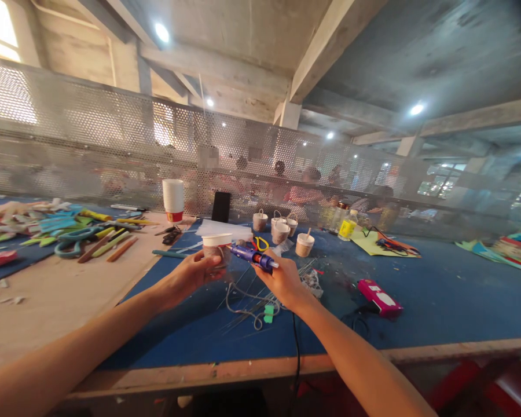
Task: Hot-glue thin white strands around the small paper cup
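Note:
My left hand [198,277] is closed around a paper cup [217,238], its white rim upward and a brownish wrap about its lower part. In my right hand [283,281] is a blue glue gun [252,256], its nozzle pointing left at the cup's side; whether the tip touches cannot be made out. A black cord [296,347] runs down over the table edge below my right hand. Under both hands lie a loop of grey cord [234,304], thin clear sticks and a green scrap [268,313]. Yellow-handled scissors [261,244] rest just behind the glue gun.
Several small wrapped cups [280,232] stand behind my hands, near a yellow-labelled bottle [348,225]. A stack of paper cups [173,200] is at back left, with blue scissors [72,243] and felt pieces beside it. A magenta box [380,298] lies right. A perforated metal screen [243,150] borders the back.

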Tool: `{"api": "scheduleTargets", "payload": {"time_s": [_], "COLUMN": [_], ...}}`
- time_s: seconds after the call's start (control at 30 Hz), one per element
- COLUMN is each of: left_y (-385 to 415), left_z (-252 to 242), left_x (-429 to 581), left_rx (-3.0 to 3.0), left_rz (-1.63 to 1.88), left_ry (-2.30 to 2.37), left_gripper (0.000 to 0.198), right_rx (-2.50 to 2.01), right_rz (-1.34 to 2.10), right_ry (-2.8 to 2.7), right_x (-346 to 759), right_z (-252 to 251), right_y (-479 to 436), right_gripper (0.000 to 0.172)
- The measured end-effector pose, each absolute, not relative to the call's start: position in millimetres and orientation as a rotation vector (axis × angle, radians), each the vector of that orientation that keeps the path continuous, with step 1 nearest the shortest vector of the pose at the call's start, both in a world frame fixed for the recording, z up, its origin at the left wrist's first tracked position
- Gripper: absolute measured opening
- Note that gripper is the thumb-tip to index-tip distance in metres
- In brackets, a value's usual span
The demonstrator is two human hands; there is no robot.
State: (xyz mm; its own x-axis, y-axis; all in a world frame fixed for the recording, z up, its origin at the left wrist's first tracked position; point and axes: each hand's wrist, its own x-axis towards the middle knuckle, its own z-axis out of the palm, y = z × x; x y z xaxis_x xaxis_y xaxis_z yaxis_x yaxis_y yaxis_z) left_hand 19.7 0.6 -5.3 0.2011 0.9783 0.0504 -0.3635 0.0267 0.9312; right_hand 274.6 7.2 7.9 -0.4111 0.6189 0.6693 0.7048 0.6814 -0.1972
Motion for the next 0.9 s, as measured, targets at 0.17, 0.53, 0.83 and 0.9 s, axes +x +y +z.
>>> {"api": "scheduleTargets", "payload": {"time_s": [0.17,0.53,0.83,0.9], "left_y": [1.2,-1.2,-2.6,-2.5], "left_z": [-6.2,-2.6,-1.2,-1.3], "left_x": [19.5,18.9,18.4,18.4], "left_rx": [1.039,1.014,1.001,1.003], "left_rz": [1.219,1.213,1.225,1.242], "left_ry": [0.790,0.757,0.716,0.711], "left_gripper": [0.034,0.031,0.019,0.018], "right_rx": [-1.008,-1.011,-1.022,-1.018], "right_rz": [-0.125,-0.069,0.537,0.680], "right_ry": [-2.150,-2.088,-1.787,-1.692], "right_x": [274.9,276.4,281.1,282.5], "right_z": [8.1,3.2,9.3,8.9], "right_y": [6.7,14.2,34.3,40.2], "right_gripper": [0.022,0.024,0.036,0.034]}}
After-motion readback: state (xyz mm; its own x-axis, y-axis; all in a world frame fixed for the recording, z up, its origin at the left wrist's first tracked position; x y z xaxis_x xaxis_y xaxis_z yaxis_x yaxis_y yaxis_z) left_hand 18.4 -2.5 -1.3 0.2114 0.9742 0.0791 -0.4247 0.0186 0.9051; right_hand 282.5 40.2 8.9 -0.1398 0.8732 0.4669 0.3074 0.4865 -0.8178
